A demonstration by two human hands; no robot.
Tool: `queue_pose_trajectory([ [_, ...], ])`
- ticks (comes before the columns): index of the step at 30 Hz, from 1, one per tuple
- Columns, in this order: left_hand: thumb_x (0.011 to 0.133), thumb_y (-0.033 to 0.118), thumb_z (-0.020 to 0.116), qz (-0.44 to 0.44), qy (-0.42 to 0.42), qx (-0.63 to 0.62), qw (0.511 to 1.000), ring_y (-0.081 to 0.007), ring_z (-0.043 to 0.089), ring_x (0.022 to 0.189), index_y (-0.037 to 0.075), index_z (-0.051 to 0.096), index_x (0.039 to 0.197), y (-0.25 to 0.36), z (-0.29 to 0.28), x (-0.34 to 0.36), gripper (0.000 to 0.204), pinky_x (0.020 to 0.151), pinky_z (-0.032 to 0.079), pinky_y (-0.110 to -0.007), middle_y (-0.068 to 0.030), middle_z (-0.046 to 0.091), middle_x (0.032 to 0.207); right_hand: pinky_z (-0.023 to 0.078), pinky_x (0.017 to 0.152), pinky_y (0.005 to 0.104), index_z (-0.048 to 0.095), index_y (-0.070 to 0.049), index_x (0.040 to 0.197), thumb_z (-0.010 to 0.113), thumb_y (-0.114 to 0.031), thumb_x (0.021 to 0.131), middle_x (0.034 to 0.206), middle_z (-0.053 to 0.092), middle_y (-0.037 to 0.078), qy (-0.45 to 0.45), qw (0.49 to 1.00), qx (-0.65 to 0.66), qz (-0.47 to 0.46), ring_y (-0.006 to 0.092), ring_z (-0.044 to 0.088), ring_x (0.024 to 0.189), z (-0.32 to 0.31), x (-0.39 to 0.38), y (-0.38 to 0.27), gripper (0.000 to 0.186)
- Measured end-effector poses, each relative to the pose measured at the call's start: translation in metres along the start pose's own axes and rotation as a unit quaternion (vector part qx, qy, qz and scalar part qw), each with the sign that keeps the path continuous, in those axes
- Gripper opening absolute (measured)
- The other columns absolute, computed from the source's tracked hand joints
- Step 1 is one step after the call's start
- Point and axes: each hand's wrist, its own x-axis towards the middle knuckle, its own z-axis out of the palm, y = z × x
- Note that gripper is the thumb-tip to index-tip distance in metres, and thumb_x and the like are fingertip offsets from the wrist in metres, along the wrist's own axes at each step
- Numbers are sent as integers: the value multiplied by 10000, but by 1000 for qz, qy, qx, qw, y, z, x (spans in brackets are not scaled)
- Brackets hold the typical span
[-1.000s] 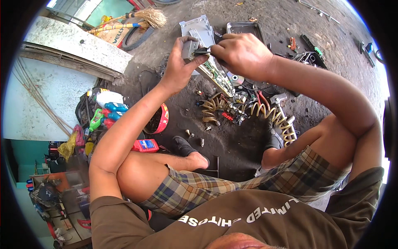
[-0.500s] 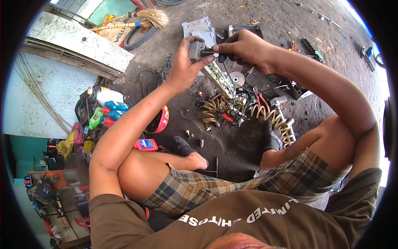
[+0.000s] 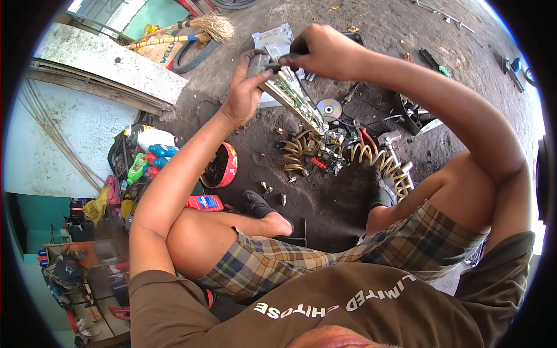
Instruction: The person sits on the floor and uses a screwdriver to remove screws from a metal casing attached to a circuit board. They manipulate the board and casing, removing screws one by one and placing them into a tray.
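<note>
My left hand is closed around one end of a long grey metal housing with a green circuit board along it, held tilted in front of me. My right hand is closed at that same upper end, its fingertips on a small dark piece that I cannot make out. Behind the housing lies a grey metal plate. Near its lower end are a shiny disc, a pile of mixed small parts and coiled hose on the dark floor.
Plastic bottles and a red round tub sit at my left. Small metal fittings lie between my feet. A broom and a tyre are at upper left, scattered parts at upper right.
My right hand has moved up and a little left at the housing's upper end. The housing and my left hand have shifted slightly left.
</note>
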Motion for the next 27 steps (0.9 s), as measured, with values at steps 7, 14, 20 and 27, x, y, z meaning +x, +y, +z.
queue_pose_trajectory([
  [7, 1042, 89, 491, 9, 121, -76, 990, -310, 630, 1302, 25, 548, 1426, 0, -42, 20, 393, 1170, 446, -487, -167, 679, 1343, 514, 662, 391, 833, -9, 943, 745, -423, 972, 717, 695, 92, -77, 987, 112, 88, 181, 612, 656, 13, -1, 7, 424],
  [14, 1012, 46, 516, -22, 102, -125, 987, -332, 661, 1224, 37, 515, 1402, 8, -49, 32, 390, 1122, 493, -507, -174, 672, 1315, 433, 506, 332, 804, 15, 1108, 729, -350, 966, 667, 593, 20, -123, 944, 257, 165, 114, 536, 614, 19, -6, 2, 400],
  [20, 950, -39, 518, -30, 73, -68, 995, -288, 650, 1187, 44, 490, 1426, 5, -26, 32, 484, 1073, 522, -455, -156, 640, 1294, 558, 597, 384, 788, 42, 1005, 703, -345, 962, 786, 731, 140, -56, 970, 205, 121, 216, 676, 635, 32, 3, 25, 398],
  [27, 905, -140, 623, 14, -2, 127, 992, -255, 637, 1264, 91, 379, 1539, 0, -13, 30, 717, 1051, 566, -422, -123, 588, 1390, 563, 721, 437, 747, 63, 1141, 637, -335, 1054, 849, 747, 221, -66, 976, 176, 107, 277, 709, 722, 37, 7, 30, 422],
])
